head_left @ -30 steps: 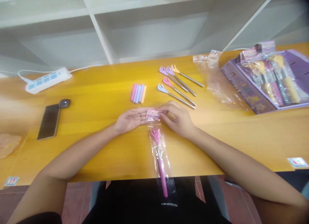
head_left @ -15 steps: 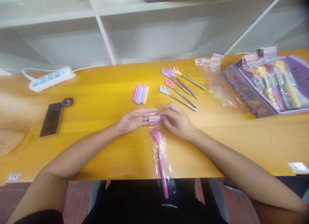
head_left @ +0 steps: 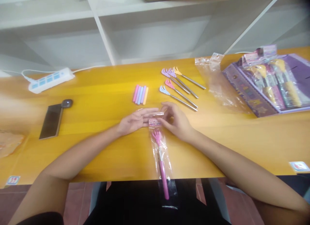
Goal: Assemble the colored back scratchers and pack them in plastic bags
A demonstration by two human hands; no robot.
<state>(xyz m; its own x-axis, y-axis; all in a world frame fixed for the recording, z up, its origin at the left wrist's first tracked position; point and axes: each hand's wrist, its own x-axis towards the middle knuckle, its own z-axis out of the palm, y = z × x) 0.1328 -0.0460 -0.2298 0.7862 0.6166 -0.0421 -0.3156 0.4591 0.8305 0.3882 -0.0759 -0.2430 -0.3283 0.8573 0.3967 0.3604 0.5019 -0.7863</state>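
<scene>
A clear plastic bag with a pink label card at its top lies over the table's front edge. Inside it is a pink back scratcher with a hand-shaped head and a metal neck. My left hand is open, its outstretched fingers reaching behind the bag's top end. Touching the label with its thumb, my right hand has its curved fingers apart from that thumb. Beyond my hands lie several back scratcher heads on metal rods and a row of pastel handle tubes.
Clear bags lie at the back right beside a purple display box holding packed items. At left are a power strip, a dark phone-like slab and a small dark rounded object. White shelving stands behind the table.
My right thumb and fingers have spread apart at the bag's top, and the clear flap above the label shows more. My left hand stays nearly in place.
</scene>
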